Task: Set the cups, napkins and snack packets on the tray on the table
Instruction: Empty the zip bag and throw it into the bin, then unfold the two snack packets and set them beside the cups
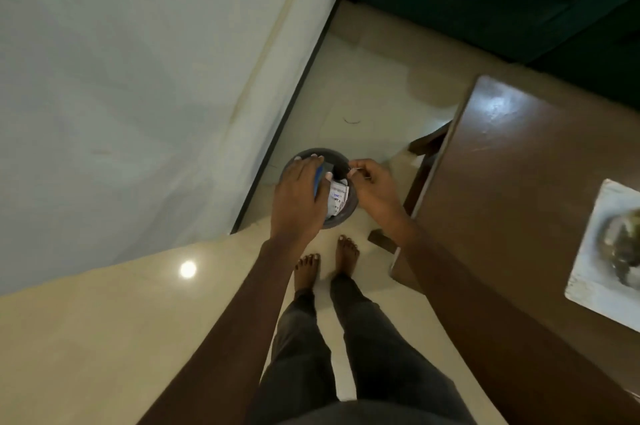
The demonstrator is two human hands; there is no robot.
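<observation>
A snack packet is held in the left hand, with the fingers curled round its blue side. For this step to be done well, the packet should be gripped firmly but not squashed, then carried across and laid flat on a bare part of the tray. The packet is blue and white, with small print on the white part, and it looks soft and crinkly. It is held just over a round dark bin on the floor, well apart from the tray. A small thin bit is pinched in the fingers of the right hand; what it is cannot be told. Further right, the brown desk is seen, and on it the white tray, with something blurry on top.
</observation>
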